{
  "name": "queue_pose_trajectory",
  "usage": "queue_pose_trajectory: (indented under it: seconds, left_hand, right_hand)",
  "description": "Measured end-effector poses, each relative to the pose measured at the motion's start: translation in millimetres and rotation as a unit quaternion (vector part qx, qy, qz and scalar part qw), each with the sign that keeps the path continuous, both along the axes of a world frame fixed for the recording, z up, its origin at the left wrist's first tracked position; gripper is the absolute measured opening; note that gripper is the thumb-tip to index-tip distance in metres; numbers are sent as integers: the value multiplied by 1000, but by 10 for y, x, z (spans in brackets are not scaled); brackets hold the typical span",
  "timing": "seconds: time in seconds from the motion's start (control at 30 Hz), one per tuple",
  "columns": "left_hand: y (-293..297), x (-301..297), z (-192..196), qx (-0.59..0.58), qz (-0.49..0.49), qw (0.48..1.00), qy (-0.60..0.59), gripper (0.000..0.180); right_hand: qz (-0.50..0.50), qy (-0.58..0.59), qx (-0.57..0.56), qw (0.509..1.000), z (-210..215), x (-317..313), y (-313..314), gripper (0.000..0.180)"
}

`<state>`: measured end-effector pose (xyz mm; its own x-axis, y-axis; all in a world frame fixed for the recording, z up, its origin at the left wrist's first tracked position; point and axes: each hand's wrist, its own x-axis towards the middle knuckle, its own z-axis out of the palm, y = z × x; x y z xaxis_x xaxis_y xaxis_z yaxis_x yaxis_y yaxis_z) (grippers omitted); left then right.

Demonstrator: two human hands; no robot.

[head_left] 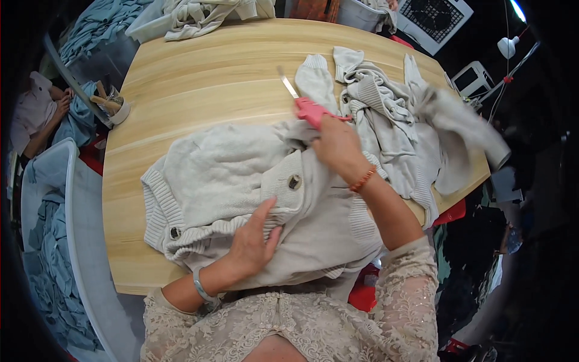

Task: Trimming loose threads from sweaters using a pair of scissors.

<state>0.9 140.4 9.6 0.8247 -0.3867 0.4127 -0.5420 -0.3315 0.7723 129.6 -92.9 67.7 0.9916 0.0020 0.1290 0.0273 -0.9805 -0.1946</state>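
Observation:
A cream knitted cardigan [223, 175] with ribbed edges and dark buttons is spread across the table in front of me. My left hand [248, 244] rests on its button band, fingers stretched out and apart, just below one dark button [294, 181]. Above the cardigan's upper right part, my right hand [336, 148] is closed round a pink-handled tool [313, 111] with a slim metal blade pointing up and away. Whether the tool has a second blade I cannot make out. To the right of that hand lie more cream knitted garments [386, 102], one blurred at the table's edge.
The wooden table [199, 78] has a small pot of tools [114, 107] at its left edge. A white bin [75, 241] of blue-grey garments stands at the left; another tub [148, 24] with cream knits is beyond the far edge. A person [42, 114] sits at far left.

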Motion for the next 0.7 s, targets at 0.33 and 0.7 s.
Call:
queue_pose_trajectory:
  seconds: [0.33, 0.7]
  left_hand:
    - [257, -22, 13, 12, -99, 994, -34, 49]
    - [294, 318, 765, -141, -35, 985, -91, 35]
  right_hand:
    - [-163, -2, -43, 986, 451, -1227, -968, 31]
    - [233, 92, 158, 955, 454, -573, 406, 32]
